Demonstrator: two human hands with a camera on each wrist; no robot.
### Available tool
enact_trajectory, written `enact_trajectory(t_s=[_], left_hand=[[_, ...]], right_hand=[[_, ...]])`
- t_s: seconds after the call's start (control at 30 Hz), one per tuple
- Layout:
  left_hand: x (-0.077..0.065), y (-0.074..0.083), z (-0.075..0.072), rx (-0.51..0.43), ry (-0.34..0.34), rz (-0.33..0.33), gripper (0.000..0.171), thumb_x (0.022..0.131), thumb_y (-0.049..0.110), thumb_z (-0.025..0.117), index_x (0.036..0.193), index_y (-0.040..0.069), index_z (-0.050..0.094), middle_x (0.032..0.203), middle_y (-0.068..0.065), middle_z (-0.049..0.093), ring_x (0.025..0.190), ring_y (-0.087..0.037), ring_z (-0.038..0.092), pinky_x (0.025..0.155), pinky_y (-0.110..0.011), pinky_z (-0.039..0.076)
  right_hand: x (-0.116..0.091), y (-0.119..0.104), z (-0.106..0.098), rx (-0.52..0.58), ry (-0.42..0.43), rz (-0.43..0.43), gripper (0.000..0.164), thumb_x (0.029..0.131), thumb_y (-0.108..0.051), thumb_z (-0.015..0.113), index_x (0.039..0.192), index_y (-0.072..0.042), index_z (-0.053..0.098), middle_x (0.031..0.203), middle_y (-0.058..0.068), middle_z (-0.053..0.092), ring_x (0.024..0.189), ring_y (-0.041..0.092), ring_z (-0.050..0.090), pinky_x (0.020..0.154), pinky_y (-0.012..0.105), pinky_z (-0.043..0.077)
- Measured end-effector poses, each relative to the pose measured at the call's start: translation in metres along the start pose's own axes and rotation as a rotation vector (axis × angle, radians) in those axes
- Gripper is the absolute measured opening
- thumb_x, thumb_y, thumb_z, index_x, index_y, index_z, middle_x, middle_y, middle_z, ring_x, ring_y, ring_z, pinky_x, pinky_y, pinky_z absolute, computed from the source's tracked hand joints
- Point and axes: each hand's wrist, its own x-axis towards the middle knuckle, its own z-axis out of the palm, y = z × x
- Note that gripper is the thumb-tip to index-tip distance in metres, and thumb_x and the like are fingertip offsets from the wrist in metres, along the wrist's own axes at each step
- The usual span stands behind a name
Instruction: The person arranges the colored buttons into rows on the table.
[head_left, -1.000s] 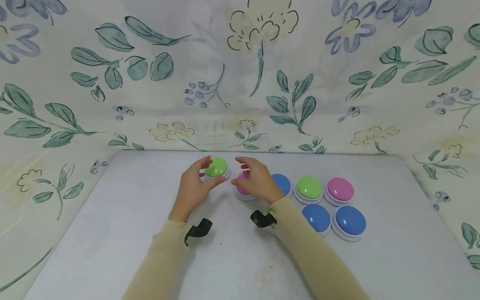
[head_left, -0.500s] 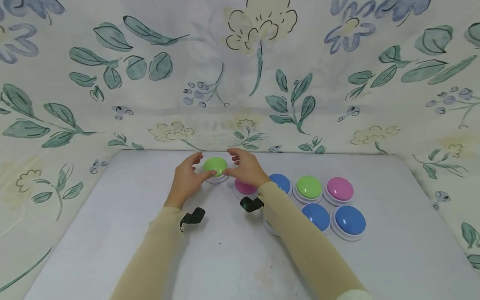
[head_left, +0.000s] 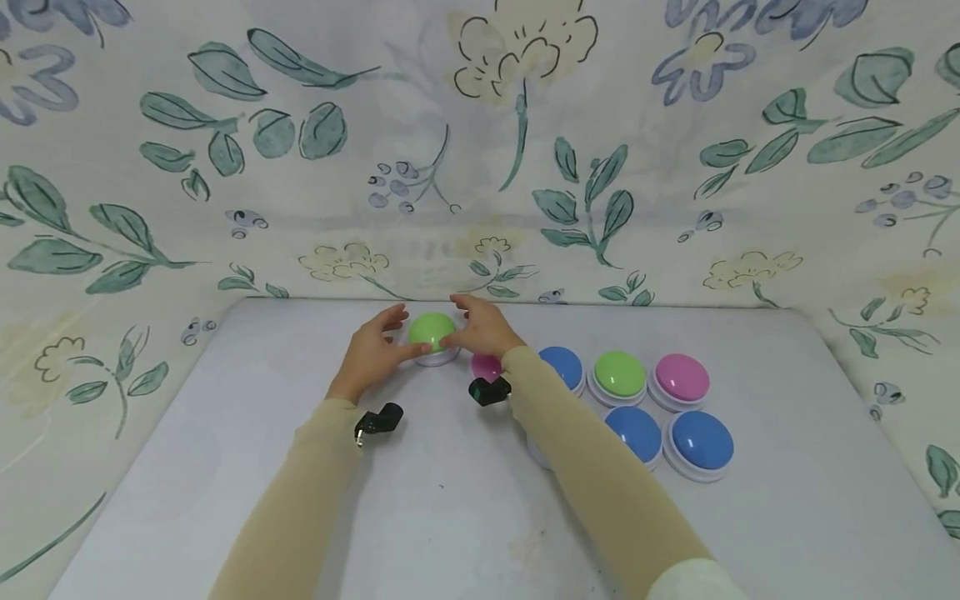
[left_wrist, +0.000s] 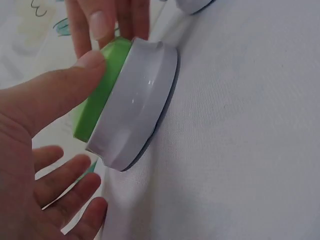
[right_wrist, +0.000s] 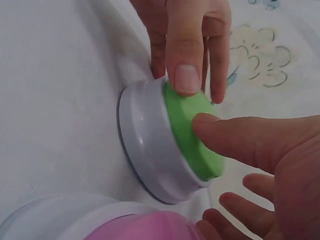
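A green dome push button point(head_left: 431, 332) on a white round base stands near the table's far edge. My left hand point(head_left: 375, 354) is at its left side, with the thumb laid on the green dome, as the left wrist view shows. From the right, my right hand point(head_left: 487, 327) reaches over, its thumb point(right_wrist: 230, 135) also touching the dome. The other fingers of both hands are loosely spread beside the button, not wrapped round it. Partly hidden under the right hand and wrist is a pink push button point(head_left: 485, 367).
To the right stand more push buttons: a blue one point(head_left: 561, 368), a green one point(head_left: 619, 372), a pink one point(head_left: 682, 377) and two blue ones in front point(head_left: 636, 433). My right sleeve point(head_left: 592, 467) covers part of another white base. A flower-patterned cloth point(head_left: 405, 167) rises behind the table.
My right hand has moved left and away from me, from over the pink button to the green one. Both thumbs now touch the green dome. The buttons stay in place.
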Motion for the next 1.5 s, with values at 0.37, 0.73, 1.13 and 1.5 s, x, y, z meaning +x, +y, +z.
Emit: enact_trajectory(t_s=[0.37, 0.73, 1.13, 1.5], left_hand=[[0.003, -0.004, 0.0, -0.002, -0.063, 0.081, 0.084, 0.081, 0.02, 0.085, 0.149, -0.004, 0.041, 0.144, -0.022, 0.053, 0.13, -0.035, 0.051, 0.109, -0.049, 0.042], [0.003, -0.007, 0.002, 0.008, -0.051, 0.08, 0.079, 0.079, 0.022, 0.086, 0.145, -0.002, 0.049, 0.143, -0.019, 0.055, 0.126, -0.034, 0.054, 0.106, -0.048, 0.045], [0.002, -0.004, 0.0, 0.083, -0.046, 0.073, 0.075, 0.076, 0.028, 0.089, 0.14, 0.005, 0.057, 0.141, -0.015, 0.058, 0.127, -0.037, 0.054, 0.105, -0.054, 0.044], [-0.002, 0.003, -0.008, 0.082, -0.031, 0.035, 0.075, 0.076, 0.028, 0.088, 0.142, 0.01, 0.057, 0.144, -0.011, 0.057, 0.125, -0.038, 0.054, 0.105, -0.053, 0.044]], right_hand=[[0.011, -0.003, 0.003, -0.086, -0.089, -0.016, 0.075, 0.082, -0.014, 0.083, 0.148, -0.006, 0.049, 0.147, 0.009, 0.053, 0.13, 0.025, 0.053, 0.11, 0.037, 0.042], [0.009, -0.006, 0.005, -0.134, -0.097, 0.009, 0.072, 0.079, -0.002, 0.083, 0.144, -0.002, 0.051, 0.142, 0.012, 0.056, 0.131, 0.026, 0.051, 0.115, 0.037, 0.037], [0.008, -0.006, 0.005, -0.158, -0.088, -0.005, 0.072, 0.078, -0.004, 0.085, 0.143, -0.002, 0.054, 0.14, 0.011, 0.059, 0.125, 0.024, 0.055, 0.112, 0.035, 0.041], [0.002, -0.012, 0.002, -0.138, -0.053, -0.045, 0.075, 0.076, -0.006, 0.086, 0.143, -0.004, 0.054, 0.138, 0.009, 0.06, 0.117, 0.022, 0.06, 0.104, 0.034, 0.048]])
